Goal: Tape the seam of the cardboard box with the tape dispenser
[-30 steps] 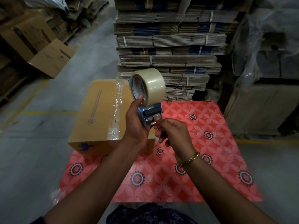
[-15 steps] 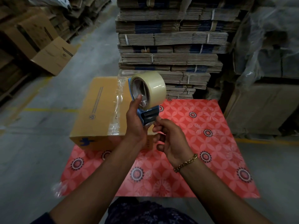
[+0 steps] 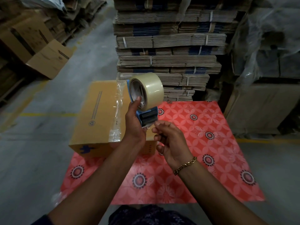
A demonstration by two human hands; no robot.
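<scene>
A closed brown cardboard box (image 3: 97,114) lies on a red patterned mat (image 3: 203,143), with a strip of clear tape (image 3: 118,111) running across its top. My left hand (image 3: 134,125) holds a blue tape dispenser (image 3: 146,116) upright above the box's right end; its big clear tape roll (image 3: 151,91) is on top and my thumb rests on the roll's core. My right hand (image 3: 168,140) is just right of the dispenser's lower end, thumb and forefinger pinched at the loose tape end there. Whether the fingers grip the tape is hard to tell.
Tall stacks of strapped, flattened cardboard (image 3: 167,46) stand right behind the mat. Open boxes (image 3: 48,59) lie on the concrete floor at the left. Plastic-wrapped goods (image 3: 267,54) and a large carton (image 3: 259,109) stand at the right. Yellow floor lines run left and right.
The dispenser has tilted a little, its roll leaning right. My right hand has dropped slightly and its fingers have stayed at the dispenser's lower end.
</scene>
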